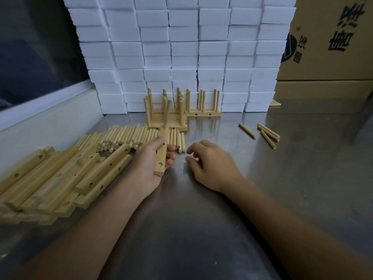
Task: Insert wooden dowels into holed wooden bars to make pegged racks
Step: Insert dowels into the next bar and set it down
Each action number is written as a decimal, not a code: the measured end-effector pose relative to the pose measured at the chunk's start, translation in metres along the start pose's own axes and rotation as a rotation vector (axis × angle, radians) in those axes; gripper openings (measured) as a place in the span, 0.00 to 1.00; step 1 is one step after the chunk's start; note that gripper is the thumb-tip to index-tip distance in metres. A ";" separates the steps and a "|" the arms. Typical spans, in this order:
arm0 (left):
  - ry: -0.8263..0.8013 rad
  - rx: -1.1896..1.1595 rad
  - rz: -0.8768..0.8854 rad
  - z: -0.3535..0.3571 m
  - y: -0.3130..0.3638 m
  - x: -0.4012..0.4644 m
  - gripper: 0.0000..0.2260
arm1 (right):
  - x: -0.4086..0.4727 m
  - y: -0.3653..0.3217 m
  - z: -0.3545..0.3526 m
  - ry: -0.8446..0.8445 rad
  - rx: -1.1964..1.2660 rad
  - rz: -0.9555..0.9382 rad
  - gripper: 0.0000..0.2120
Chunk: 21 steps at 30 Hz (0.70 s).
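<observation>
My left hand (150, 166) grips a holed wooden bar (161, 158) held lengthwise just above the metal table. One dowel (166, 114) stands up from the bar's far end, and an empty hole shows near its close end. My right hand (210, 164) hovers just right of the bar with fingers loosely curled and nothing in them. A pile of loose dowels (129, 136) lies behind my left hand. Holed bars (60, 178) are heaped at the left. Finished pegged racks (167, 110) stand at the back, with another rack (202, 107) beside them.
A wall of white foam blocks (181, 47) rises behind the racks. Cardboard boxes (327, 41) stand at the back right. Several stray dowels (266, 134) lie on the steel table (282, 188) to the right. A raised ledge (44, 106) runs along the left.
</observation>
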<state>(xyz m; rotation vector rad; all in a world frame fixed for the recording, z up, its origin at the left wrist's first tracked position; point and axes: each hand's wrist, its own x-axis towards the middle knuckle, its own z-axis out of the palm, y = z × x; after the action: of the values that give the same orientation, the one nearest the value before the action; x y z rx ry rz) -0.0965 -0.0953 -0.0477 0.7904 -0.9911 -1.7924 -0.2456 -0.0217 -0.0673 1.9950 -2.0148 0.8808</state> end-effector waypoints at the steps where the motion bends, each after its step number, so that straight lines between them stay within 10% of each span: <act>1: 0.001 -0.027 -0.010 0.000 0.000 0.001 0.08 | 0.001 -0.002 0.001 -0.023 0.011 -0.034 0.12; 13: 0.022 -0.017 -0.050 0.003 0.003 0.004 0.09 | 0.041 -0.004 0.021 0.069 0.116 0.477 0.23; 21: 0.021 -0.109 -0.095 0.002 0.004 0.007 0.08 | 0.043 -0.008 0.029 0.013 -0.075 0.443 0.12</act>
<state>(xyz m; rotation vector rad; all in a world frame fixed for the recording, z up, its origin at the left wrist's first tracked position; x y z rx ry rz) -0.0990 -0.1018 -0.0438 0.7981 -0.8470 -1.8987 -0.2340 -0.0723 -0.0663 1.5214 -2.4886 0.8728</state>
